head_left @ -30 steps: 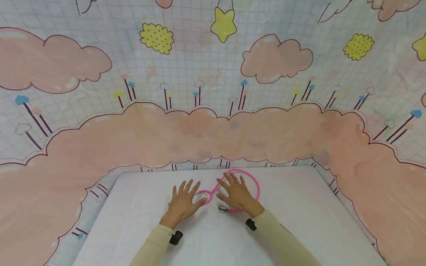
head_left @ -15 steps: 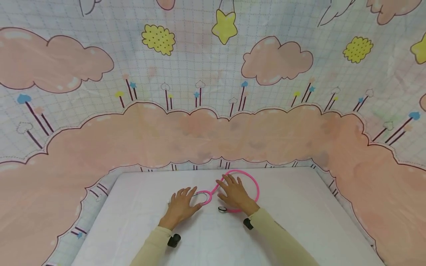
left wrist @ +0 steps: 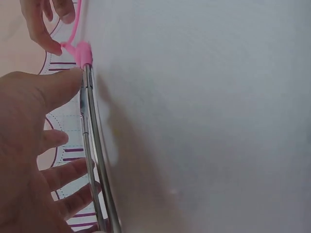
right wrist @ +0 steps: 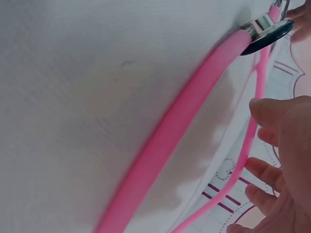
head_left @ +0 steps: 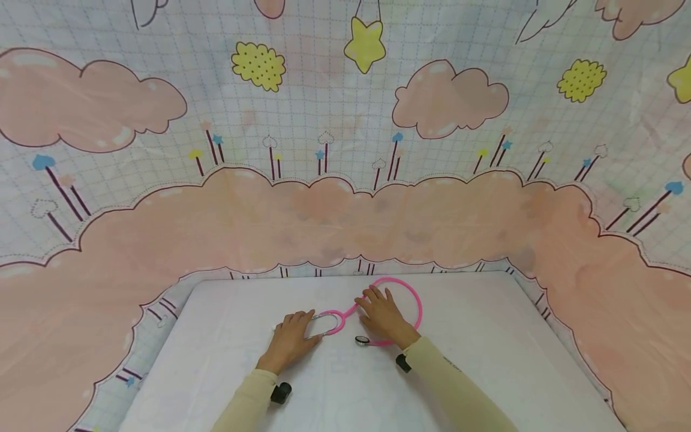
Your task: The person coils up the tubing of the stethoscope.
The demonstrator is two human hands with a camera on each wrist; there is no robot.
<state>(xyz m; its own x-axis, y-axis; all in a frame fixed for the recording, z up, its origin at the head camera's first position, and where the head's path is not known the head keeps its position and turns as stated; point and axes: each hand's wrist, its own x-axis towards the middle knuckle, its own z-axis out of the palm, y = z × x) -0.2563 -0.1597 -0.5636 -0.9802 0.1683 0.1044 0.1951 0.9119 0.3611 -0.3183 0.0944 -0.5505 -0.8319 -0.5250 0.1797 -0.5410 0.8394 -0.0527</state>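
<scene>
A pink stethoscope [head_left: 420,303] lies on the white table, its tubing looped to the right and its metal ear tubes [left wrist: 95,145] toward the left. My left hand [head_left: 290,340] holds the ear tubes, thumb at one tube close to the pink joint and fingertips at the other side; the earpieces are hidden by the hand. My right hand [head_left: 385,316] rests over the tubing, thumb and fingertips touching it with a gap between them, fingers loosely bent. The round chest piece [right wrist: 267,36] lies just left of the right wrist in the head view.
The white tabletop [head_left: 475,372] extends around both hands. A cloth with printed clouds and stars [head_left: 345,222] surrounds its back and sides. A dark wrist camera sits under each sleeve, the left one [head_left: 281,393] and the right one [head_left: 403,362].
My left hand's spread fingers have drawn in and shifted slightly left onto the ear tubes. The right hand's fingers have bent a little over the tubing. The stethoscope stays almost in place.
</scene>
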